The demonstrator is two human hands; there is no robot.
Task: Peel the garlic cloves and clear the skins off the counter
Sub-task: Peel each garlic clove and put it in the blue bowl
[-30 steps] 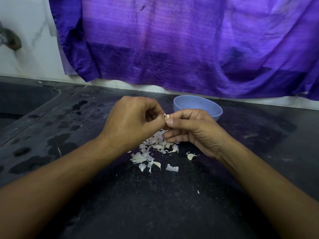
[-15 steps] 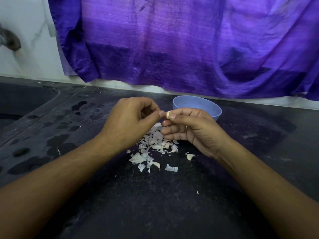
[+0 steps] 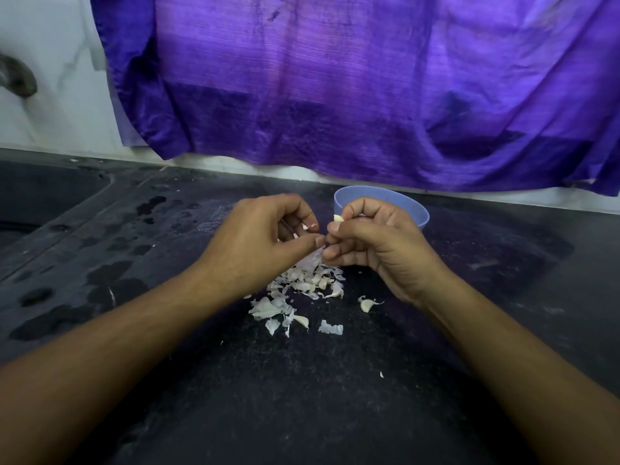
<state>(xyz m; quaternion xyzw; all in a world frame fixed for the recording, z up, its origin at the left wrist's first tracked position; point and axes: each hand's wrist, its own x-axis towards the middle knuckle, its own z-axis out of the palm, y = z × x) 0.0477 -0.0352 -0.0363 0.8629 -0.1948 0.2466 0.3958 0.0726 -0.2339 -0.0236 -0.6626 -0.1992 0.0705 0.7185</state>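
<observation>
head-worn camera looks forward and down, close over the counter (image 3: 302, 414).

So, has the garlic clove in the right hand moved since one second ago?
Yes. The garlic clove went slightly right and up, and now overlaps the left rim of the blue bowl.

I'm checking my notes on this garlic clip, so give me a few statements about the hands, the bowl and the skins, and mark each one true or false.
1. The right hand pinches a garlic clove. True.
2. The blue bowl stands nearer the camera than the hands. False: it stands behind the right hand, towards the wall.
3. Loose garlic skins lie in a pile on the dark counter. True.
4. The left hand lies flat on the counter. False: it is raised, fingers curled, pinching a strip of skin beside the right thumb.
5. The cloth hanging at the back is green. False: it is purple.
</observation>
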